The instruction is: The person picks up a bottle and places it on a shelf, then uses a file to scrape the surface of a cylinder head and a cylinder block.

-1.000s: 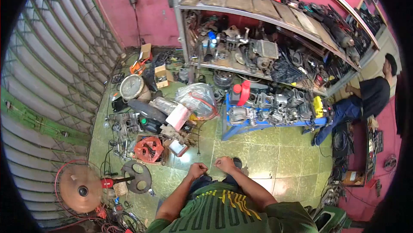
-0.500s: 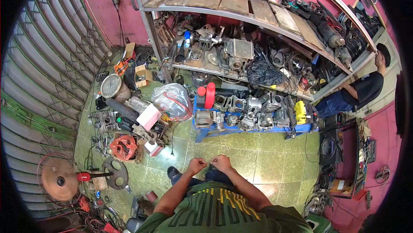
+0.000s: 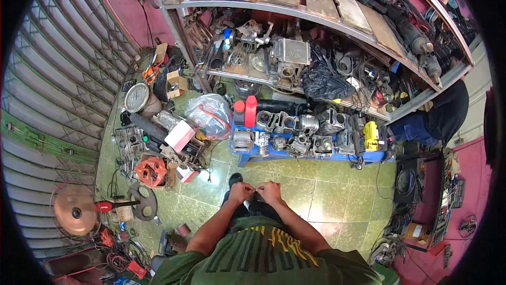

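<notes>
Between both fists (image 3: 256, 192), perhaps something tiny.

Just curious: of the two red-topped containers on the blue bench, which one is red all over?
The taller container, on the right of the pair, is entirely red; its shorter neighbour has only a red cap on a dark body.

This is a cramped engine repair workshop, seen from above; a long metal shelf rack (image 3: 316, 16) across the top of the frame is crammed with engine cases, cylinders and greasy spares; below it, at centre, a low blue bench (image 3: 311, 153) carries a row of engine blocks (image 3: 295, 127) and two red bottles (image 3: 245, 111); loose parts, a red coiled part (image 3: 151, 172) and cardboard boxes litter the green tiled floor (image 3: 316, 195) at left; a rolling steel shutter (image 3: 58, 90) closes the left edge; tools hang on the pink wall (image 3: 126, 6) at upper left; a standing fan (image 3: 75, 209) lies at lower left; another person (image 3: 443, 116) works at the right edge.
</notes>
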